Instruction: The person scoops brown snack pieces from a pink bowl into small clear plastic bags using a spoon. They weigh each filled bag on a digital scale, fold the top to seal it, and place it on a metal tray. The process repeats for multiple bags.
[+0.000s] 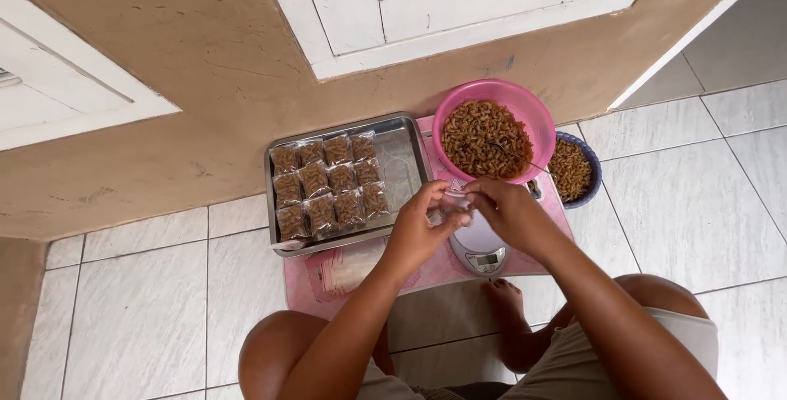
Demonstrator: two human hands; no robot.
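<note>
Person seated on tiled floor (139, 318), knees at near edge, one bare foot (507, 295) tucked under a pink mat (426, 273). Near left on mat: stack of empty clear bags (348, 267), flat, just in front of the tray.

Both hands raised over a small white kitchen scale (479, 246) w/ grey display, sitting on the mat's near right part. Left hand (416, 232) and right hand (508, 210) meet at a small clear plastic bag (453, 201); fingers of both curled and pinched onto its edges, thumbs in contact. Bag is held just above the scale, between the hands, approx. centre of scene. Contents of bag: can't tell, mostly hidden by fingers.

Further left: metal tray (406, 150) holding filled packets (328, 183) of brown snack in rows, occupying the left part; right part of tray bare.

Far right: pink bowl (525, 105) full of brown curled snack pieces, thin utensil handle resting in it. Just right of it, touching or nearly so, a smaller blue bowl (592, 169) w/ same snack. Beyond: tan wall, white frames.
</note>
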